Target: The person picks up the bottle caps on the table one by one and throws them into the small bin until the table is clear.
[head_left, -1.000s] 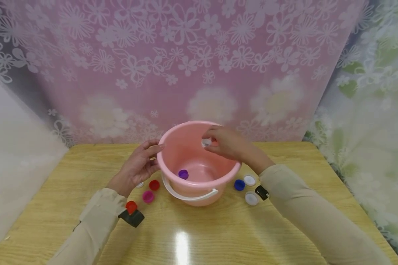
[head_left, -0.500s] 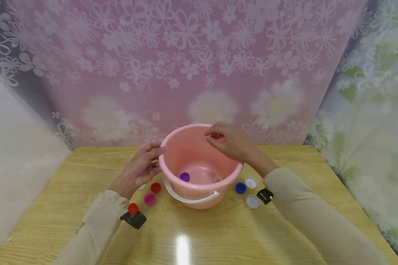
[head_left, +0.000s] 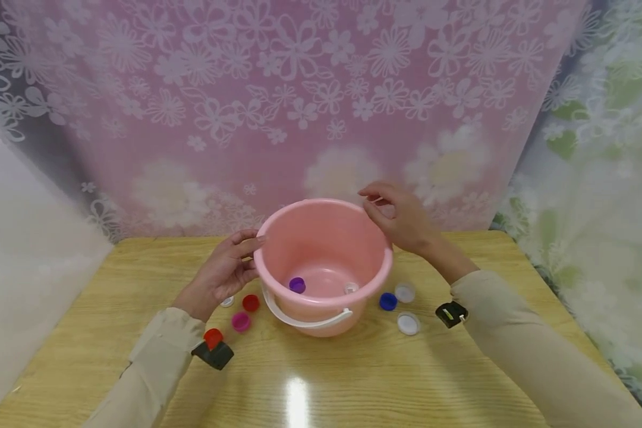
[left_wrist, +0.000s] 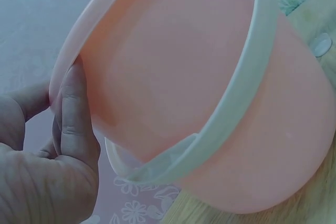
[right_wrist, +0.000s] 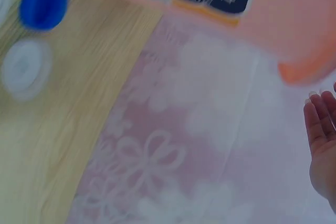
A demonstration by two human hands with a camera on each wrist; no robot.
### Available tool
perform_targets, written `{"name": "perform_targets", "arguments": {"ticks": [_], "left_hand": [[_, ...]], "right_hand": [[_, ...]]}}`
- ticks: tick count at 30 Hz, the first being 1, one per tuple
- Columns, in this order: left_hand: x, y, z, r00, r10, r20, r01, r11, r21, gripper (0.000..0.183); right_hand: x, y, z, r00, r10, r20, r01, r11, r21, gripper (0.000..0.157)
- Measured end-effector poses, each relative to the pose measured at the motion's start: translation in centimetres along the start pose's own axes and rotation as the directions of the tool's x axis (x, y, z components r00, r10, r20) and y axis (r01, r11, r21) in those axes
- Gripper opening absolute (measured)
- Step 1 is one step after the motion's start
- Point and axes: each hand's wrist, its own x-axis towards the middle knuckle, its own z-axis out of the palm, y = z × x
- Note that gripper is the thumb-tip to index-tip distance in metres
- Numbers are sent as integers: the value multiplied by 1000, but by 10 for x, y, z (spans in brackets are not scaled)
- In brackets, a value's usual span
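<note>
A pink bucket [head_left: 323, 238] with a white handle [head_left: 307, 324] stands mid-table, its mouth facing me. Thumb and fingers of my left hand [head_left: 227, 267] grip its left rim, which the left wrist view shows close up. Inside, on the bucket's floor, lie a purple bottle cap [head_left: 296, 285] and a clear-white cap [head_left: 351, 288]. My right hand [head_left: 401, 220] is at the right far side of the rim, fingers loosely bent and nothing in them. In the right wrist view its fingers [right_wrist: 317, 121] appear extended near the bucket's edge.
Left of the bucket lie a red cap [head_left: 251, 303], a magenta cap [head_left: 241, 321], an orange-red cap [head_left: 213, 338] and a white cap [head_left: 227, 301]. To its right are a blue cap [head_left: 388, 301] and two white caps [head_left: 409, 323]. A flowered curtain [head_left: 246, 148] hangs behind the table.
The clear-white cap has dropped from my right hand into the bucket. That hand has since moved right, out over the rim. My left hand has kept its grip on the rim.
</note>
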Motion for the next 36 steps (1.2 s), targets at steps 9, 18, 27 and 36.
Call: {"name": "perform_targets", "arguments": {"ticks": [9, 18, 27, 36], "left_hand": [[-3, 3, -4, 1000, -8, -4, 8, 1000, -4, 33], [-2, 3, -4, 1000, 5, 6, -5, 1000, -10, 28], [-1, 3, -3, 1000, 8, 2, -8, 1000, -15, 27], [1, 3, 0, 1000, 14, 7, -14, 1000, -7, 29]], "right_hand": [[-33, 32, -21, 988, 131, 76, -123, 987, -99, 30], [-83, 66, -14, 916, 237, 324, -205, 970, -130, 37], [-123, 76, -6, 761, 341, 553, -296, 940, -172, 46], [-130, 74, 1, 766, 309, 564, -250, 951, -182, 52]]}}
